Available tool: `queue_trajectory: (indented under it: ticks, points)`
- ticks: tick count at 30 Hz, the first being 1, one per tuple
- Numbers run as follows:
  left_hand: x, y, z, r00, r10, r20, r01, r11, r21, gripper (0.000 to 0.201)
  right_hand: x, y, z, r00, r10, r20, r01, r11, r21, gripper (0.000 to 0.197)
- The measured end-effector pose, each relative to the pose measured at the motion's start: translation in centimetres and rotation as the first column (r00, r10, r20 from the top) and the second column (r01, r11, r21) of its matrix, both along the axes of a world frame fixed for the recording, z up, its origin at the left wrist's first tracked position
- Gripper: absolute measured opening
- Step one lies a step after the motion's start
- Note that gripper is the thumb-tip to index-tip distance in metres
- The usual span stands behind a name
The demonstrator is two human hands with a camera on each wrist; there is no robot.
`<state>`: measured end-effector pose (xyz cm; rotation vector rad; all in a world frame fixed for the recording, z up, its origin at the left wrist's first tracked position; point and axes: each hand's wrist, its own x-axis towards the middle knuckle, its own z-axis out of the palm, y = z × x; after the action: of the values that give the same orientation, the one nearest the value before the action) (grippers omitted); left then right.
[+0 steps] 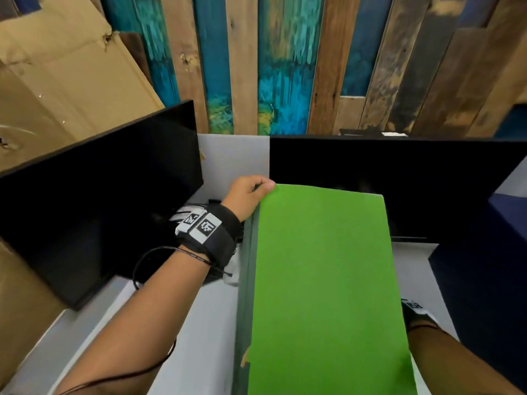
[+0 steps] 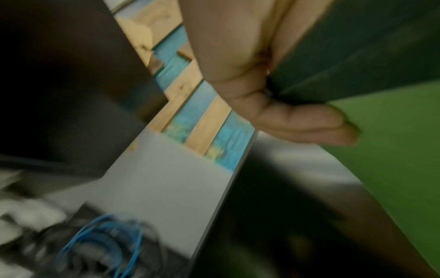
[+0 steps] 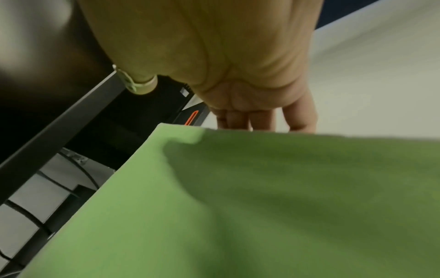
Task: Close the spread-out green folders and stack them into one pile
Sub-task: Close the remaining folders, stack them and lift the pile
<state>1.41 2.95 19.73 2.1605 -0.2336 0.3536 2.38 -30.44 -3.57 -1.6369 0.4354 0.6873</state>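
Desk, pale grey, bears two dark monitors: left monitor, angled, and right monitor, facing the viewer. A wall of painted planks rises behind them, with cardboard leaning at the far left.

Green folders, the largest object in the foreground, are held closed and raised above the desk in front of the right monitor. The bright green cover faces up; darker green edges of the bundle show along its left side. How many folders it holds cannot be told.

Left hand grips the far left corner of the bundle. In the left wrist view the thumb lies across the bright cover, while the other fingers are hidden behind the darker side.

Right hand is at the near right edge; the head view shows only its wrist strap. In the right wrist view its fingers run down, close together, behind the green sheet; whether they clamp it cannot be told.

A coil of blue cable, blurred, lies on the desk below the left hand.
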Motion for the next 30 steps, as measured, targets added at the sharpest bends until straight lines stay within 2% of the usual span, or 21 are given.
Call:
queue_trajectory:
  ticks: [1, 3, 5, 7, 9, 10, 12, 14, 16, 18, 21, 23, 25, 28, 30]
  points:
    - [0.8, -0.3, -2.1, 0.998, 0.031, -0.053, -0.030, 0.999, 0.025, 0.023, -0.7, -0.1, 0.3, 0.998, -0.057, -0.026, 0.059, 0.995, 0.083, 0.105]
    - [2.3, -0.4, -6.8, 0.977, 0.104, -0.185, -0.084, 0.990, 0.112, 0.027, -2.5, 0.1, 1.5, 0.982, -0.148, -0.117, 0.159, 0.982, 0.098, 0.099]
    - [3.4, -0.4, -11.3, 0.926, 0.171, -0.336, -0.112, 0.976, 0.187, 0.031, -3.4, 0.1, 2.1, 0.979, -0.108, -0.173, 0.125, 0.988, 0.093, 0.103]
    - [4.0, -0.8, -14.9, 0.862, 0.193, -0.470, -0.119, 0.976, 0.183, 0.039, -3.5, 0.3, 1.9, 0.970, -0.095, -0.222, 0.127, 0.983, 0.136, 0.101]
    - [4.2, -1.1, -17.2, 0.784, 0.191, -0.590, -0.100, 0.978, 0.184, 0.048, -3.4, 1.1, 2.0, 0.973, -0.103, -0.204, 0.138, 0.977, 0.164, 0.082]
    - [4.4, -1.2, -17.8, 0.737, 0.176, -0.652, -0.066, 0.980, 0.190, 0.058, -3.3, 1.3, 1.8, 0.974, -0.119, -0.194, 0.156, 0.970, 0.184, 0.072]
    - [4.9, -1.1, -18.7, 0.655, 0.132, -0.744, 0.007, 0.984, 0.180, 0.077, -3.4, 1.8, 1.6, 0.979, -0.119, -0.168, 0.154, 0.965, 0.213, 0.070]
    - [5.3, -1.0, -19.2, 0.611, 0.071, -0.788, 0.028, 0.993, 0.111, 0.087, -3.4, 1.9, 1.3, 0.987, -0.099, -0.125, 0.129, 0.955, 0.268, 0.077]
    - [5.5, -1.0, -19.9, 0.639, 0.067, -0.766, -0.005, 0.997, 0.083, 0.092, -3.1, 1.6, 0.8, 0.992, -0.069, -0.110, 0.097, 0.958, 0.271, 0.096]
    - [5.5, -1.5, -20.4, 0.718, 0.132, -0.684, -0.037, 0.988, 0.151, 0.095, -2.8, 1.1, 0.2, 0.995, -0.008, -0.095, 0.032, 0.967, 0.253, 0.111]
    - [5.6, -2.3, -20.4, 0.810, 0.206, -0.549, -0.039, 0.953, 0.300, 0.096, -2.7, 0.9, 0.5, 0.997, 0.016, -0.076, 0.006, 0.960, 0.278, 0.110]
    - [5.9, -2.6, -20.2, 0.840, 0.221, -0.496, -0.058, 0.945, 0.322, 0.092, -2.6, 0.6, 0.8, 0.998, 0.016, -0.057, 0.002, 0.950, 0.312, 0.107]
    - [6.1, -2.5, -20.4, 0.819, 0.258, -0.512, -0.085, 0.938, 0.337, 0.092, -2.4, 0.4, 1.1, 0.999, 0.016, -0.052, 0.000, 0.951, 0.308, 0.104]
    - [5.5, -2.4, -20.5, 0.728, 0.332, -0.600, -0.066, 0.905, 0.420, 0.071, -1.8, 0.5, 1.2, 0.996, 0.006, -0.093, 0.014, 0.978, 0.210, 0.091]
    - [4.9, -2.5, -20.9, 0.704, 0.290, -0.648, 0.002, 0.912, 0.410, 0.067, -1.7, 0.5, 1.0, 0.997, 0.016, -0.081, -0.009, 0.996, 0.091, 0.109]
